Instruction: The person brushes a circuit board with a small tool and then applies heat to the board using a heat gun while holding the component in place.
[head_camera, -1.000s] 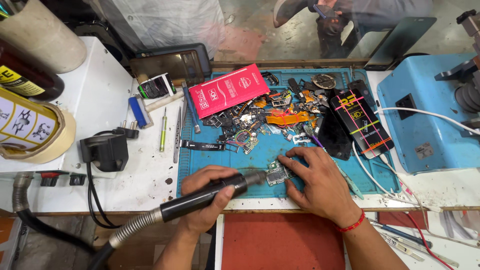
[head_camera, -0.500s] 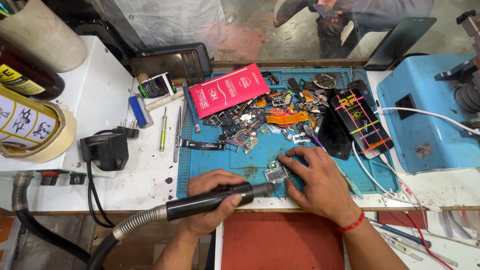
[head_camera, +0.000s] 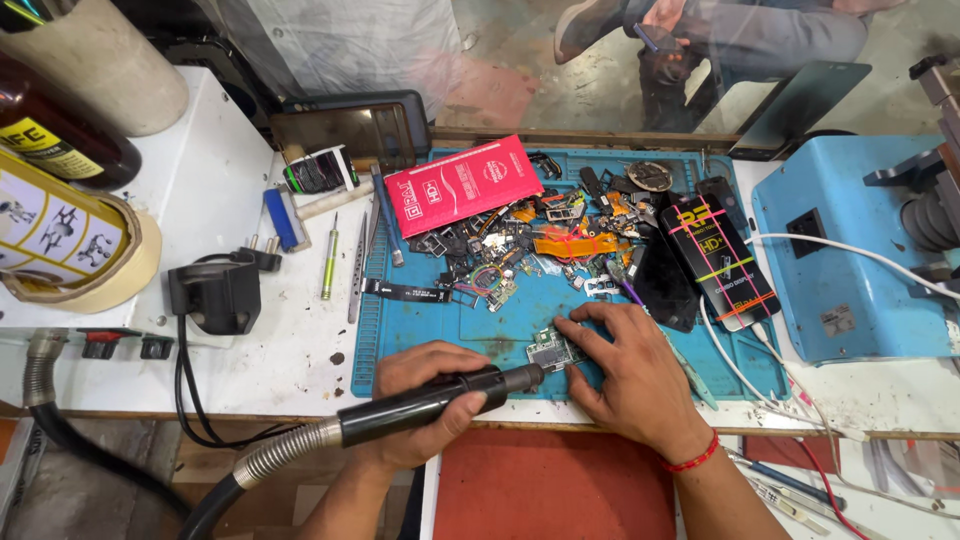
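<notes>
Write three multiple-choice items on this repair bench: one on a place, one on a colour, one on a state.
1. Where does the small circuit board lie?
A. on the blue work mat
B. on the white bench
C. on the blue machine

2. What colour is the flat packet at the mat's top?
A. green
B. red
C. yellow

3. How is the black hot-air handpiece held?
A. lying loose
B. hanging from a hook
C. gripped in the left hand

Answers: 1 A, the board sits on the mat under the right hand; 2 B, the packet is red; 3 C, fingers wrap it.

hot-air wand (head_camera: 430, 400) — nozzle lowered | tip nearer circuit board (head_camera: 548, 350)
</notes>
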